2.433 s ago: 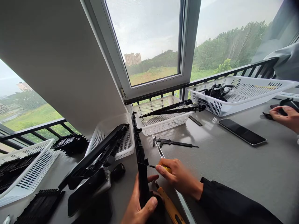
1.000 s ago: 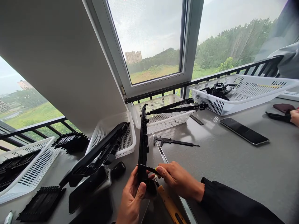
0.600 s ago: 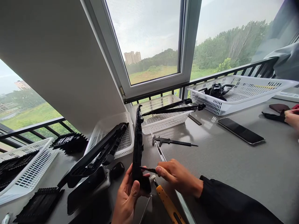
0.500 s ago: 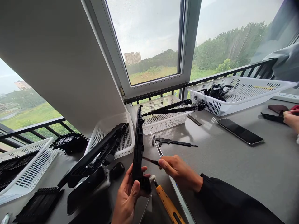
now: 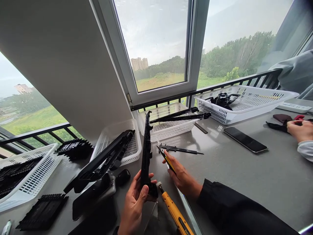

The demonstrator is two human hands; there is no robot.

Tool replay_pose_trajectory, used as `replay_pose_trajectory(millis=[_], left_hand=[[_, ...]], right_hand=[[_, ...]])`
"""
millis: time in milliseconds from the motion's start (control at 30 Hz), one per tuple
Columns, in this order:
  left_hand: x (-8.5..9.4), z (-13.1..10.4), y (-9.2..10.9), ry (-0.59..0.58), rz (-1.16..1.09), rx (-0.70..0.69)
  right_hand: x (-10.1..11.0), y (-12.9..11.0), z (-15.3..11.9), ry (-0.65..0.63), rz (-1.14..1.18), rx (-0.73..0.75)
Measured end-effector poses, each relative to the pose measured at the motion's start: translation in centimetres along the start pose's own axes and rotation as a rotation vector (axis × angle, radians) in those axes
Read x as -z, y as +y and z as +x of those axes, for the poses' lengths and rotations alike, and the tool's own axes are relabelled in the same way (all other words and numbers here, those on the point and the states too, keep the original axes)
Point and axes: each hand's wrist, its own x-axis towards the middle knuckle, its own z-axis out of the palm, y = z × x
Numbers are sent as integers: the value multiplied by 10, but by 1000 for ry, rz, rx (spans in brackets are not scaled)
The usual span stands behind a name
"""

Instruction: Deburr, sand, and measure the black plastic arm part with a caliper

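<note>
No text, label, brand, number or sign can be read.

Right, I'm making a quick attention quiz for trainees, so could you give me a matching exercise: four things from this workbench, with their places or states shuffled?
1. Left hand
2. Right hand
3. Caliper
4. Orange-handled tool

A. Holding a yellow-and-black cutter
B. Lying between the two forearms
C. Gripping a long black part near its lower end
D. Lying just beyond the fingers, in front of the middle basket

Pairs: 1-C, 2-A, 3-D, 4-B
</note>
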Motion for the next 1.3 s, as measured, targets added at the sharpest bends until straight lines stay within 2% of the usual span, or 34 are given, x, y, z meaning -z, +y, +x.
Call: replay_pose_trajectory(millis=[100,267,333,467,600,967,1033,1200,1300], left_hand=[[3,2,-3,-47,20,11],[4,5,-5,-54,40,-7],[3,7,-6,-58,40,-18],[2,8,-6,-63,36,-38],[1,6,-5,-69,37,-44],[1,7,-10,-75,15,-44],[0,6,-9,-78,13,-45],[-5,6,-9,-87,-44,-59],[-5,7,-11,-94,-62,-59]], right_hand=[[0,3,-10,-75,9,24],[2,-5,-18,-178,11,75],[1,-8,-18,-178,-1,72],[0,-8,-17,-90,0,32],[0,-3,-20,-52,-14,60],[9,-8,-30,-228,-145,18],[7,-6,-32,-201,-158,-5],[10,1,-36,-10,-65,-65],[13,0,-37,9,-57,-91]])
